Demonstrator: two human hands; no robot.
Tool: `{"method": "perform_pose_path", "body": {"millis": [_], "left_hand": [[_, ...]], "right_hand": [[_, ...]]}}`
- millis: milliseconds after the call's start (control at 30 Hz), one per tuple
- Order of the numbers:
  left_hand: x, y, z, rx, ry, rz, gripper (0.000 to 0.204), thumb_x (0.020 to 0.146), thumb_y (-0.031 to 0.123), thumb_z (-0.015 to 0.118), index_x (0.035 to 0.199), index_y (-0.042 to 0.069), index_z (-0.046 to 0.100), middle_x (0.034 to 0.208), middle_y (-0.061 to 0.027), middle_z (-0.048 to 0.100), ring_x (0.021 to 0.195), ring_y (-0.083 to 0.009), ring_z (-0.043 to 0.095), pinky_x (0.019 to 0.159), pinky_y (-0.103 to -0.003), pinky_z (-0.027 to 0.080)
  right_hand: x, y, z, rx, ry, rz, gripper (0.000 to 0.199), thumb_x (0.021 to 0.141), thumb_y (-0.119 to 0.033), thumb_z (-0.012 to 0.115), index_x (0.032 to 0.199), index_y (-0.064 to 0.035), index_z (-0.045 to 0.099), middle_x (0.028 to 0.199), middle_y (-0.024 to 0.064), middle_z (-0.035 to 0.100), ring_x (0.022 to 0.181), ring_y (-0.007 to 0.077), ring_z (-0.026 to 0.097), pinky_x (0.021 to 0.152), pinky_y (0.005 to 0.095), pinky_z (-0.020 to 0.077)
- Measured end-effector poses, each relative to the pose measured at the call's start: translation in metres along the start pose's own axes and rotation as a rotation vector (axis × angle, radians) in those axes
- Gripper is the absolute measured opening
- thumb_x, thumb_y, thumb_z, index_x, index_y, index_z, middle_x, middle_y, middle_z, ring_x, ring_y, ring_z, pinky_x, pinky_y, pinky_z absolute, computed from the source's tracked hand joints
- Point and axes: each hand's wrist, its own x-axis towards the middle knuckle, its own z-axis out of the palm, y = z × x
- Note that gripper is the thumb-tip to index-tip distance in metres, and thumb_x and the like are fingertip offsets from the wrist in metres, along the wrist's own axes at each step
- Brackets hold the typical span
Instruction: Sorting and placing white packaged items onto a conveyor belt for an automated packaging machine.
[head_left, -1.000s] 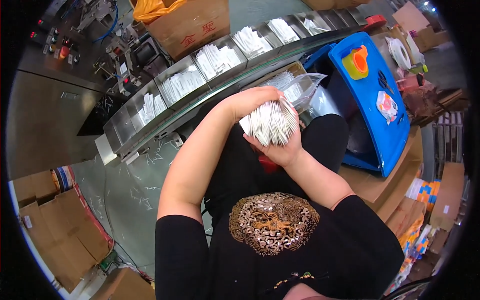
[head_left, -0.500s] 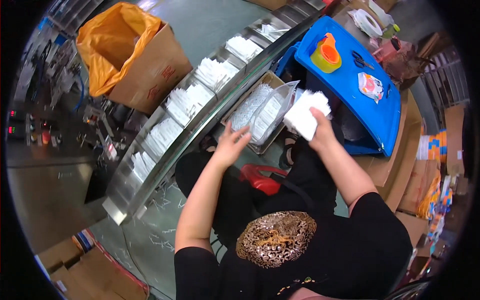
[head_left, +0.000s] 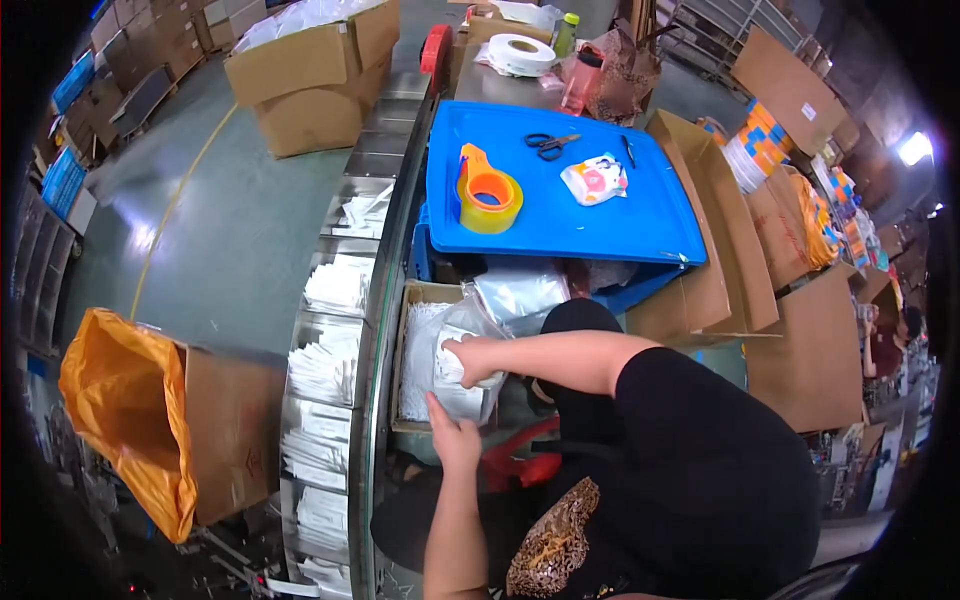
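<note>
At the far left stands a cardboard box lined with an orange bag (head_left: 125, 410). Right of it runs the metal conveyor (head_left: 330, 400), its trays filled with white packets, curving away from me toward the top. Beside it sits an open carton (head_left: 412, 300) holding clear bags of white packets; the carton's long side runs along the conveyor, away from me. My left hand (head_left: 455, 435) rests at the near edge of the bag, fingers loosely spread, holding nothing that I can see. My right hand (head_left: 470, 360) is closed around a bundle of white packets (head_left: 448, 368) inside the bag; I cannot tell which way the bundle points. Further right lies the blue lid (head_left: 560, 215) with a tape dispenser (head_left: 488, 200) and scissors (head_left: 548, 145). Half a second ago my right hand held the bundle up over the blue lid; now it is down in the carton.
</note>
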Motion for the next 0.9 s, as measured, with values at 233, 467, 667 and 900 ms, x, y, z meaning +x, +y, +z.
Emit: {"method": "perform_pose_path", "body": {"millis": [233, 467, 667, 900], "left_hand": [[-0.002, 0.021, 0.001, -0.061, -0.124, 0.077, 0.074, 0.070, 0.002, 0.047, 0.136, -0.005, 0.016, 0.137, -0.0283, 0.025, 0.128, -0.0392, 0.026, 0.105, -0.038, 0.024], [0.003, 0.015, 0.001, -0.113, -0.141, 0.063, 0.072, 0.071, 0.003, 0.047, 0.136, -0.006, 0.017, 0.136, -0.0288, 0.026, 0.128, -0.0390, 0.026, 0.104, -0.038, 0.025], [0.006, 0.014, -0.001, -0.118, -0.117, 0.098, 0.072, 0.071, 0.004, 0.046, 0.136, -0.006, 0.016, 0.137, -0.0288, 0.024, 0.128, -0.0409, 0.025, 0.104, -0.040, 0.025], [0.003, 0.006, -0.007, -0.145, -0.172, -0.085, 0.074, 0.072, 0.009, 0.051, 0.137, 0.000, 0.017, 0.133, -0.0284, 0.031, 0.107, -0.0427, 0.047, 0.088, -0.044, 0.040]], "right_hand": [[0.068, 0.026, 0.056, -0.249, 0.284, 0.276, 0.073, 0.069, -0.016, 0.066, 0.133, -0.0187, 0.031, 0.127, 0.0199, 0.037, 0.113, 0.0383, 0.043, 0.090, 0.0465, 0.0390], [0.059, 0.020, 0.025, -0.311, 0.096, 0.119, 0.079, 0.072, -0.026, 0.066, 0.138, -0.0276, 0.023, 0.143, 0.0150, 0.020, 0.127, 0.0401, 0.026, 0.095, 0.0559, 0.0301], [0.050, 0.005, 0.026, -0.295, 0.211, 0.175, 0.074, 0.075, -0.040, 0.061, 0.137, -0.0236, 0.025, 0.143, 0.0161, 0.020, 0.126, 0.0423, 0.026, 0.093, 0.0585, 0.0313], [0.023, -0.053, -0.018, 0.116, 0.486, -0.210, 0.025, 0.076, -0.020, 0.058, 0.094, -0.0032, 0.061, 0.092, 0.0157, 0.061, 0.088, 0.0297, 0.059, 0.078, 0.0364, 0.0469]]}}
